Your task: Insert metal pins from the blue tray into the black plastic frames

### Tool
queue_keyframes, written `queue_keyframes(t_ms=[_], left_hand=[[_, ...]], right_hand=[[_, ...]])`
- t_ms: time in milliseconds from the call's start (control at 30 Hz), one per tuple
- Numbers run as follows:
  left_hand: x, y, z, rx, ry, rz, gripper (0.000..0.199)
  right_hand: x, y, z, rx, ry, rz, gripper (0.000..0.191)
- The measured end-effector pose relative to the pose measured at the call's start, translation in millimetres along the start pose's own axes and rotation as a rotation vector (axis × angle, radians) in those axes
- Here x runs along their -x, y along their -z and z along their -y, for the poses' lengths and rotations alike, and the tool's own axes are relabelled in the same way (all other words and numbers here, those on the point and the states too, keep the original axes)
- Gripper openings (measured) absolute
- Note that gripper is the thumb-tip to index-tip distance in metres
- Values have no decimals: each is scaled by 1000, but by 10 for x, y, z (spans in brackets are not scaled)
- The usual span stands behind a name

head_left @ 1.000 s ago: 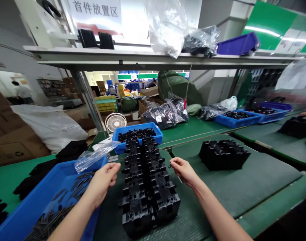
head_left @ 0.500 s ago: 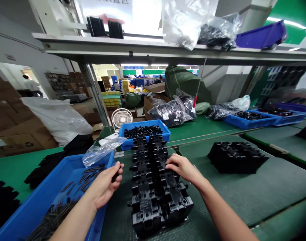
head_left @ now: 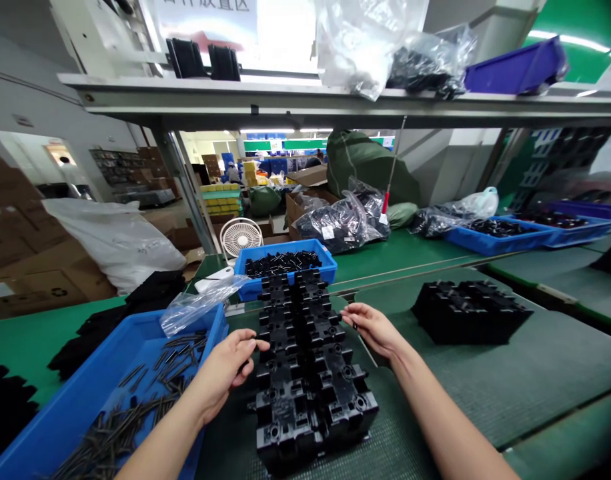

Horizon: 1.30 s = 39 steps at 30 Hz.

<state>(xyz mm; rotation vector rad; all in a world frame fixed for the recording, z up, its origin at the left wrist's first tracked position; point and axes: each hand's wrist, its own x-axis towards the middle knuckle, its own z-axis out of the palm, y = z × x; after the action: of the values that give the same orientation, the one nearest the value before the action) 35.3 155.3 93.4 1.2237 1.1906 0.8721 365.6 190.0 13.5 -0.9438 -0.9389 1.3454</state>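
A long black moulded plastic fixture [head_left: 310,387] lies lengthwise on the green mat [head_left: 400,440] in front of me, with rows of square sockets. My left hand [head_left: 225,370] curls at its left edge, fingertips touching or almost touching it; anything in those fingers is hidden. My right hand [head_left: 375,330] is at its right edge, pinching a small dark pin [head_left: 354,324] between thumb and forefinger. Below my left forearm, a blue tray [head_left: 105,400] holds many loose dark metal pins [head_left: 150,393].
A second blue tray [head_left: 285,261] of short black pieces stands beyond the fixture. Another black moulded block [head_left: 468,312] rests on the mat to the right. A clear plastic bag [head_left: 200,305] lies on the near tray's rim. A metal shelf [head_left: 305,93] with bags and a purple bin runs overhead.
My right hand has moved off the fixture's top to its right edge. My left hand has moved right, closer to the fixture's left edge. The view has shifted slightly.
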Motion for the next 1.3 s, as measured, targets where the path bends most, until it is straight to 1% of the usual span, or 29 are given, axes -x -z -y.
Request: queue_keyframes(t_ms=[133,200,267,333,400,467,567,700,767,800,900,933,1000,1067,1167,1233,1300], left_hand=[[-92,-82,4,-203,-128,-27,39],[-130,-96,25,-321,-183,-49,34],[-150,-92,51,-413,-235,-94,27],[-161,-77,71,-472,-310,-136,21],[-171,-62,86,-507,-381,-153,16],[-182,-51,104,-529,-403,-145,16],[-181,-47,142,-544,-405,-101,17],[-164,-16,170,-552,-441,-28,20],[-191,66,156,-545,-437,-54,27],[-216,132,146,-539,-421,-97,29],[-296,378,133,-535,-329,-277,34],[-309,446,143,-543,-298,-319,33],[-303,516,180,-564,-255,-346,26],[-269,491,224,-576,-227,-319,21],[-228,380,259,-547,-195,-278,20],[-234,336,257,-493,-166,-291,20],[-260,331,246,-419,-127,-325,22]], right_hand=[[21,2,12,-11,33,-27,38],[33,-24,21,7,63,-48,39],[44,-74,41,38,112,-74,39],[49,-148,75,82,178,-102,38],[44,-241,123,140,243,-117,37],[24,-344,180,209,288,-106,36],[-37,-493,257,297,326,-66,37],[-149,-628,258,432,411,26,33],[-190,-650,212,558,479,82,29],[-203,-647,186,635,513,106,26],[-222,-601,127,856,569,181,21],[-225,-578,117,911,576,210,21],[-231,-536,108,971,573,264,20],[-230,-509,102,989,570,297,19],[-204,-503,92,988,562,318,18],[-177,-516,101,983,539,328,19],[-177,-533,139,972,496,327,21]])
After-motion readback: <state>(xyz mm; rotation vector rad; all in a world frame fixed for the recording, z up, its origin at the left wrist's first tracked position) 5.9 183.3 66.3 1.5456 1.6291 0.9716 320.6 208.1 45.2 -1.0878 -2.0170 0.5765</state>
